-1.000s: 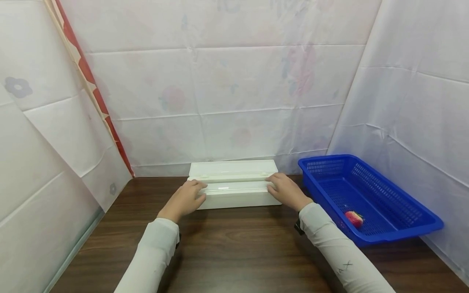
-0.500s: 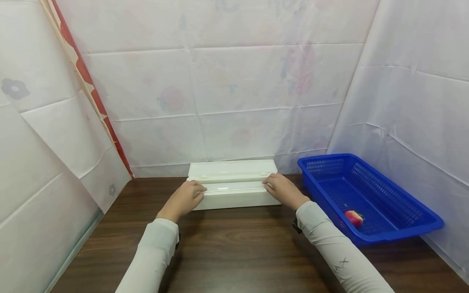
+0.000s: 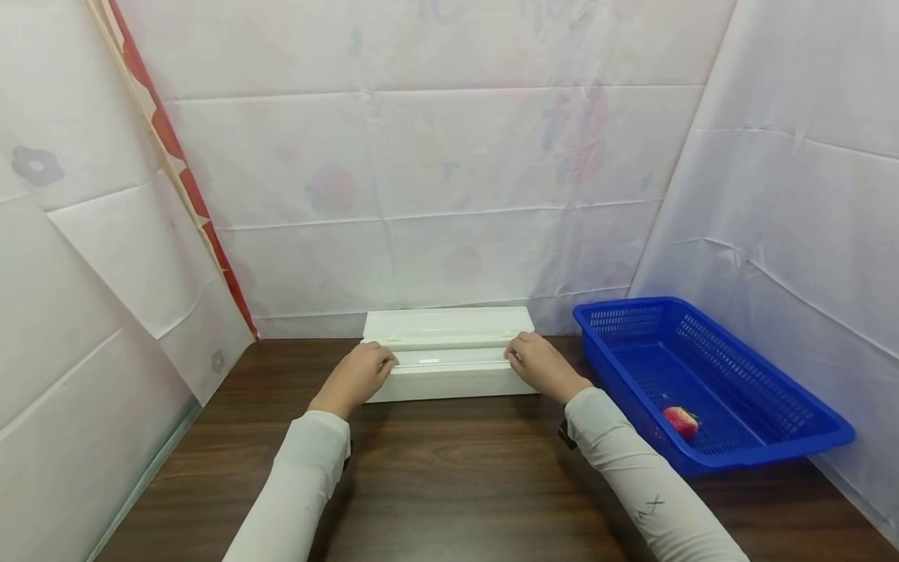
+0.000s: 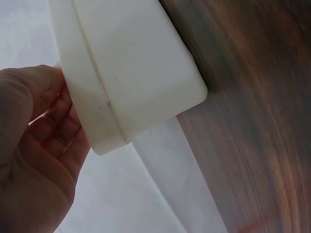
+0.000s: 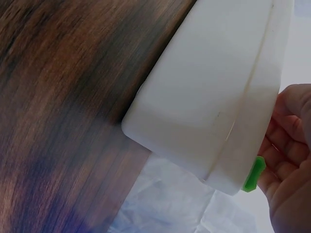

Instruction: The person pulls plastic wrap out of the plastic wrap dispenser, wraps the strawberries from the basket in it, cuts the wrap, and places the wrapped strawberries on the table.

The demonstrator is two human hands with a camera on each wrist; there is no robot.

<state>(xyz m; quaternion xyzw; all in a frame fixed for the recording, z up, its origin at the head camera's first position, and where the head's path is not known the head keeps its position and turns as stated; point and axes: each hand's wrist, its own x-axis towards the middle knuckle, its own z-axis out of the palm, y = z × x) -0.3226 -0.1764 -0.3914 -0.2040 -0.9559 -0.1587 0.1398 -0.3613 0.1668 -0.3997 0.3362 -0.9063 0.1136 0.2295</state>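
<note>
A long, low white plastic box (image 3: 449, 381) stands on the table, with a raised panel (image 3: 449, 321) along its back and a glossy strip across its top. At its left end my left hand (image 3: 357, 375) holds the top edge with curled fingers. My right hand (image 3: 544, 365) grips the right end the same way. In the left wrist view, the tips of the left fingers (image 4: 60, 119) are hidden behind the box's edge. A small green tab (image 5: 254, 174) sits between the box and the right hand in the right wrist view. What lies inside the box is hidden.
Right of the box sits a blue plastic basket (image 3: 621, 382) with perforated sides. A red-and-white fruit-like piece (image 3: 680, 421) lies in it. The dark wood table (image 3: 449, 484) is bounded by pale sheet-covered walls (image 3: 463, 172) at the back and both sides.
Both hands stay at the ends of the box. Their fingers have curled in more closely at its top edge, and the right hand has shifted slightly left. Box and basket stay put.
</note>
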